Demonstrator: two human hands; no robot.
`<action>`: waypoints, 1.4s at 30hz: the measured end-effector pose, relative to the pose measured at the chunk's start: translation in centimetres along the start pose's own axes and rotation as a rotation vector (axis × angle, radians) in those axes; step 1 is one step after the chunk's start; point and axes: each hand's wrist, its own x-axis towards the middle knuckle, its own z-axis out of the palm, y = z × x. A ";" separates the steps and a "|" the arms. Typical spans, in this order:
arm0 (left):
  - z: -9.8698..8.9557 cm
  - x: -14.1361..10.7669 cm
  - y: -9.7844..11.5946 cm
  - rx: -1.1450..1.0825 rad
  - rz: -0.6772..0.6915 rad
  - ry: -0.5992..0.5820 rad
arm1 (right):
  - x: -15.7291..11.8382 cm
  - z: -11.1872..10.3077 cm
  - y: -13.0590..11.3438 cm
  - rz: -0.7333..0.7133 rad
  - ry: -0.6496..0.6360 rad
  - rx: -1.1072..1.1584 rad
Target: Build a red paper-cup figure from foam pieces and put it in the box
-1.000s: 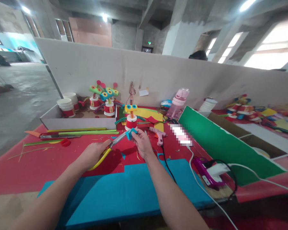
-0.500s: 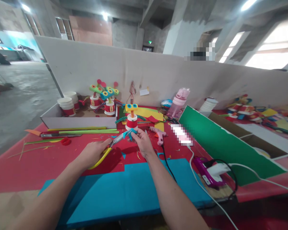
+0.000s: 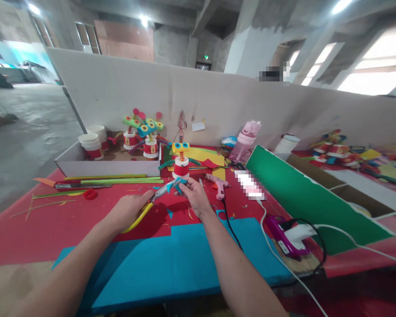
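My left hand (image 3: 129, 212) is closed on the yellow handles of a pair of scissors (image 3: 144, 213). The blades point right and up, against a small piece of blue paper (image 3: 181, 186). Pinched in the fingers of my right hand (image 3: 195, 196) is that blue paper, at the blade tips. Just behind the paper stands a paper-cup figure (image 3: 181, 167) with a yellow head and green spring arms. A blue scrap (image 3: 170, 214) lies on the red table cover (image 3: 112, 220) below the blades.
A white box (image 3: 108, 168) with cups and finished figures stands back left. A pink glue gun (image 3: 220, 187) lies right of my right hand. Further right are a purple power strip (image 3: 287, 237), cables and a green panel (image 3: 303, 193). Blue sheets (image 3: 145, 268) cover the front edge.
The small blue paper has shifted and tilted slightly at the scissor blades. Both hands keep nearly the same place and hold.
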 end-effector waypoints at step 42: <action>0.1 0.1 -0.1 0.016 -0.006 0.003 | 0.2 -0.2 0.4 -0.042 0.017 -0.125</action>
